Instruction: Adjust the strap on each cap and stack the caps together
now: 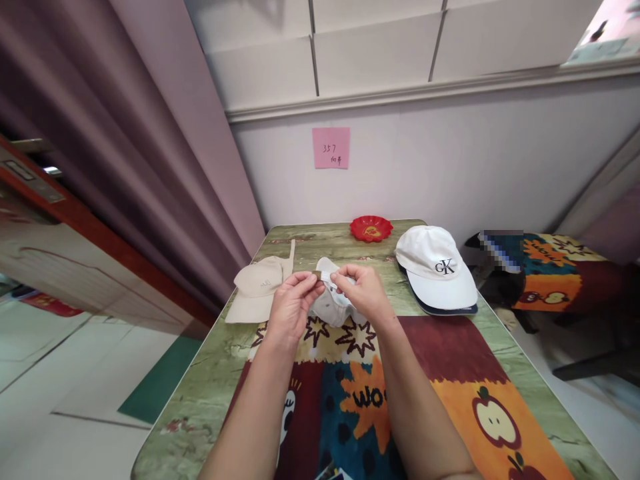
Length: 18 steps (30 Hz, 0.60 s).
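Observation:
At the middle of the table, a white cap (331, 311) lies partly hidden behind both hands. My left hand (295, 300) pinches the brownish end of a strap between thumb and fingers. Close on its right, my right hand (363, 288) pinches a white strap piece at the cap's back. A beige cap (257, 283) with a loose strap sticking up sits just left of my left hand. To the right of my right hand, a white cap with black letters (434, 263) rests on top of a dark blue cap (445, 309).
A red scalloped dish (371, 229) stands at the table's back. A colourful mat (450, 347) covers the front of the green wood-patterned table (185, 407). A pink note (331, 148) is on the wall. A patterned stool (560, 273) stands right.

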### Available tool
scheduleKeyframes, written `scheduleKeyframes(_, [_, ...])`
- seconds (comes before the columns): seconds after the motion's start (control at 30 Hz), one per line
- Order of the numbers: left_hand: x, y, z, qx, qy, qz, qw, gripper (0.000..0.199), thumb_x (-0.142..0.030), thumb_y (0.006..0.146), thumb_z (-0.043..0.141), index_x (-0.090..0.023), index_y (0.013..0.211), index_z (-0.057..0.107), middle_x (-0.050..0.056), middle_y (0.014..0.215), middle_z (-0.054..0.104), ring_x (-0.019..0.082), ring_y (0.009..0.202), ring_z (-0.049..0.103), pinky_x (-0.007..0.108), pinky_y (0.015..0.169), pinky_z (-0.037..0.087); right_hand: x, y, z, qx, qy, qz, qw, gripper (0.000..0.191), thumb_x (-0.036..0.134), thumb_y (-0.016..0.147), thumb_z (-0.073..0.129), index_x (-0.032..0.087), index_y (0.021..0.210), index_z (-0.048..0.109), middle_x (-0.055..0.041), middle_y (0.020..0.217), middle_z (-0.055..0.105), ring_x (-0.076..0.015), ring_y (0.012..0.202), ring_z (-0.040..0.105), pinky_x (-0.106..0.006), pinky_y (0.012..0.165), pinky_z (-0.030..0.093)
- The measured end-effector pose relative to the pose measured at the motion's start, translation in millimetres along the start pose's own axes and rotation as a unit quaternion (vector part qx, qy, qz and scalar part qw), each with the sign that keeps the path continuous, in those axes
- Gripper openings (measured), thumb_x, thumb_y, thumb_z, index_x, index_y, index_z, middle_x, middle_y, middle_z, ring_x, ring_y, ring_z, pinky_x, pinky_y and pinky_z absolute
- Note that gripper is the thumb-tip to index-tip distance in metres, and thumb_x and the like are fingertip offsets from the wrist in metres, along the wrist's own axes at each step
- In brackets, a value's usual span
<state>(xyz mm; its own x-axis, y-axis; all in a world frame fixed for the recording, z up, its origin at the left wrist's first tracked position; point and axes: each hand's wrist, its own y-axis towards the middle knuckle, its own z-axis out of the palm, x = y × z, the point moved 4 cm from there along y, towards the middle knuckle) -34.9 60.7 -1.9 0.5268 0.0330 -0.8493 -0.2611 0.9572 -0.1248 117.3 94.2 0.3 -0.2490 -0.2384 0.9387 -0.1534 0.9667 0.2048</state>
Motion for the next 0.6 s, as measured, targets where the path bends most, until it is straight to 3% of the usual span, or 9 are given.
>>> scheduleKeyframes(0.6, [1.4,-2.2,0.2,0.006,0.034,0.02,0.999,0.025,-0.016,0.057,0.088,-0.012,0.072,0.068,0.0,0.071,0.068,0.012,0.066,0.068,0.026,0.072,0.058,-0.2,0.9,0.5,0.014,0.018,-0.019,1.0,0.027,0.042,0.083,0.06,0.018,0.074,0.07,-0.0018,0.067,0.069,-0.0146,0.06,0.058,-0.023,0.056,0.039])
